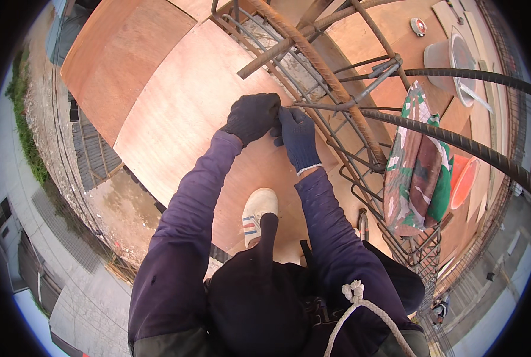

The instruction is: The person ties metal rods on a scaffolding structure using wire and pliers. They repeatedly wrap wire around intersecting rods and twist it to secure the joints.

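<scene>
My left hand (251,119), in a dark knit glove, is closed with its fingertips against my right hand. In a navy glove with a white cuff, my right hand (299,137) is also closed, its thumb and fingers drawn together. Whatever sits between the fingers is hidden or too small to make out. Both hands are above a pale plywood sheet (182,113), just left of a rebar cage (337,89) of rusty bars and bent stirrups. A thin bar of the cage ends close to my right hand's fingers.
Thick ribbed bars (450,138) cross on the right. A camouflage cloth (417,166) hangs there by an orange container (464,181). Further off are a grey bucket (450,56) and a tape measure (418,27). A pliers-like tool (363,223) lies beside the cage. The plywood's left edge drops to ground far below.
</scene>
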A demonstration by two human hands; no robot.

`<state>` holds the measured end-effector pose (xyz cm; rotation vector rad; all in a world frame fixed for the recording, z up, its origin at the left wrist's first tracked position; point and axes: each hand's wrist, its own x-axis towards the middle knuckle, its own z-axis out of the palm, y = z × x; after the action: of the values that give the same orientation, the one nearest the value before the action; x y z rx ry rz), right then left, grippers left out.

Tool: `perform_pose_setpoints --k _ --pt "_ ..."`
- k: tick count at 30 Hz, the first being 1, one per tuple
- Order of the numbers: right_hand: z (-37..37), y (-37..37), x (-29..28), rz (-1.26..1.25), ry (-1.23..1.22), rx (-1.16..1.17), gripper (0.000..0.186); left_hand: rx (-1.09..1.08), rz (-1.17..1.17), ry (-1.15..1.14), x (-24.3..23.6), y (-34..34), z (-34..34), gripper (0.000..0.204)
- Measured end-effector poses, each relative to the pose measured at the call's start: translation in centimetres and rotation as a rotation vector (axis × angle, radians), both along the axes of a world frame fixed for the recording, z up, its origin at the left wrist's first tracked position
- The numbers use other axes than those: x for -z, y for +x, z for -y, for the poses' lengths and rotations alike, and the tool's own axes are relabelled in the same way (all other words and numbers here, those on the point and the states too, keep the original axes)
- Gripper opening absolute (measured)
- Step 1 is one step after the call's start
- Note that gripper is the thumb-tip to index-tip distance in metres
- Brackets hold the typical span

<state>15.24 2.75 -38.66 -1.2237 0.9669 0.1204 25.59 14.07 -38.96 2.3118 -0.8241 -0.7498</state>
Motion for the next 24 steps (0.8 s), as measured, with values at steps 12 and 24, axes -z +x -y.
perform_pose_setpoints --k 12,24 --pt "0.6 -2.5 4.0 0.129 -0.983 -0.464 0.02 -0.021 -0.028 -0.134 -2.4 0.0 1.9 0.016" --pt "-1.7 -5.7 -0.3 0.004 0.188 0.046 0.026 -0.102 0.013 0.078 -5.4 -5.4 2.1 0.033"
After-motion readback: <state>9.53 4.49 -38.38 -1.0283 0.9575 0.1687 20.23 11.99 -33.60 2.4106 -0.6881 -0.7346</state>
